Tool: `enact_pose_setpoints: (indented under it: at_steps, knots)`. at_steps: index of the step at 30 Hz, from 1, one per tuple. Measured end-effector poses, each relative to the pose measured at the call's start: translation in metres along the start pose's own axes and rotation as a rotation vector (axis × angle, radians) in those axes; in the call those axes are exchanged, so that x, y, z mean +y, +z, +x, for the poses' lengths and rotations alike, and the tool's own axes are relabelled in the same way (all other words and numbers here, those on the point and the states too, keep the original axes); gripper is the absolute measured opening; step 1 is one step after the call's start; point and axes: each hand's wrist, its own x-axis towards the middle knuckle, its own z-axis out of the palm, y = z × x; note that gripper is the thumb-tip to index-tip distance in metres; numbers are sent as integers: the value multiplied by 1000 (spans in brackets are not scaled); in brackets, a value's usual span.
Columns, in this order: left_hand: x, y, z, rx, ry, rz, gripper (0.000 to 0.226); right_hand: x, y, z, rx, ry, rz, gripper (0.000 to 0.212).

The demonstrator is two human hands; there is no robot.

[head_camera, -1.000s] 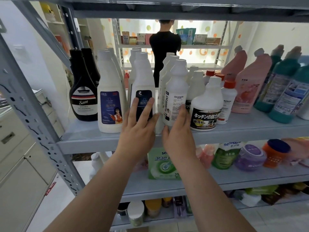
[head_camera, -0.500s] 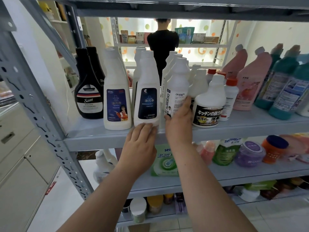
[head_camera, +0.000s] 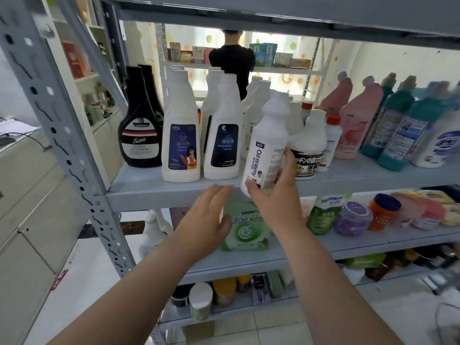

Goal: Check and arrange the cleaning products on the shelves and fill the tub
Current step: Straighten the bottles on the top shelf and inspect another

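Note:
My right hand [head_camera: 276,195] grips a white "Oil enemy" bottle [head_camera: 267,143] and holds it tilted, lifted off the front edge of the grey shelf [head_camera: 139,180]. My left hand [head_camera: 209,220] hovers below the shelf edge with fingers spread and holds nothing. On the shelf stand a black "Sam" bottle [head_camera: 140,135], two white bottles with dark blue labels [head_camera: 180,140] [head_camera: 222,138], and a white bottle with Japanese lettering [head_camera: 310,150].
Pink bottles [head_camera: 353,120] and teal bottles [head_camera: 398,130] fill the right of the shelf. The lower shelf holds a green "seaways" pouch [head_camera: 246,230], a purple jar [head_camera: 352,217] and an orange jar [head_camera: 382,210]. A person in black [head_camera: 231,63] stands behind the shelving. Grey cabinets [head_camera: 27,195] stand left.
My right hand has pulled the "Oil enemy" bottle forward off the shelf and tilted it. My left hand dropped from the blue-labelled bottle to below the shelf edge.

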Motion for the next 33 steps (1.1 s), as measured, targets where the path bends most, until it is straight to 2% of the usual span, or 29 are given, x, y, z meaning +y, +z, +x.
enact_pose_setpoints:
  at_steps: [3, 6, 9, 11, 12, 15, 17, 18, 20, 22, 24, 26, 28, 29, 33]
  knots:
    - [33, -20, -25, -2, -187, -575, 52, -9, -21, -41, -170, 165, 377, 82]
    - [59, -20, -57, -5, -208, -824, 44, -6, -27, -80, -298, 270, 781, 69]
    - [75, -9, -86, 12, -244, -883, 48, -2, -29, -115, -281, 353, 969, 57]
    - [86, 0, -99, 16, -287, -886, 52, 0, -30, -132, -269, 390, 1025, 70]
    - [90, 3, -103, 15, -312, -848, 56, 2, -30, -139, -266, 410, 1034, 75]
    - [103, 5, -106, 17, -345, -632, 76, 3, -29, -154, -253, 442, 1098, 69]
    - [110, 7, -104, 49, -368, -526, 76, 10, -33, -156, -260, 449, 1128, 64]
    - [114, 8, -103, 52, -400, -558, 69, 14, -37, -154, -261, 457, 1130, 59]
    - [125, 13, -100, 33, -545, -963, 51, 26, -46, -143, -298, 485, 1167, 45]
    - [142, 22, -96, -32, -731, -1454, 46, 37, -60, -125, -357, 538, 1222, 40]
    - [159, 34, -91, -138, -826, -1635, 45, 48, -75, -109, -379, 590, 1202, 45]
    - [170, 52, -85, -169, -860, -1600, 45, 64, -89, -100, -394, 613, 1154, 68]
    - [179, 71, -77, -150, -886, -1484, 53, 81, -100, -95, -366, 568, 1134, 41]
    - [183, 80, -74, -132, -899, -1425, 60, 89, -107, -94, -348, 547, 1106, 37]
    - [200, 104, -61, -54, -881, -1129, 51, 109, -127, -85, -384, 501, 910, 48]
